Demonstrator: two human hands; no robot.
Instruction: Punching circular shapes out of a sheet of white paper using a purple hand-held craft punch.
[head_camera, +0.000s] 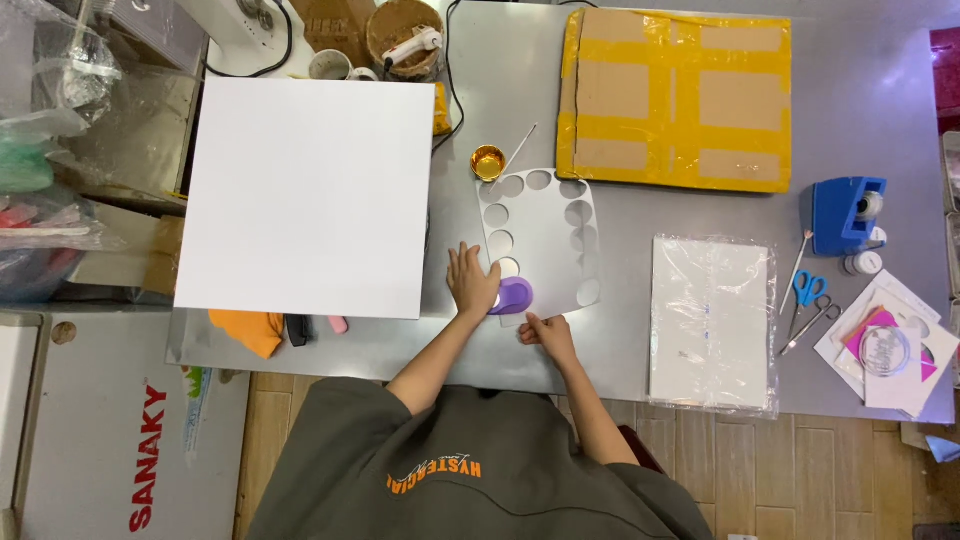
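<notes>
A grey sheet of paper (545, 235) with several round holes cut in it lies on the metal table (620, 215). A purple hole punch (513, 295) sits on the sheet's near left corner. My left hand (470, 281) lies flat beside the punch and touches its left side, fingers spread. My right hand (546, 331) pinches the near edge of the sheet just right of the punch.
A large white board (305, 195) lies to the left. A taped cardboard piece (675, 95) is at the back, a small gold cup (488, 161) near the sheet. A wrapped white pad (712, 320), blue tape dispenser (843, 212), scissors (808, 290) and coloured papers (890, 350) are on the right.
</notes>
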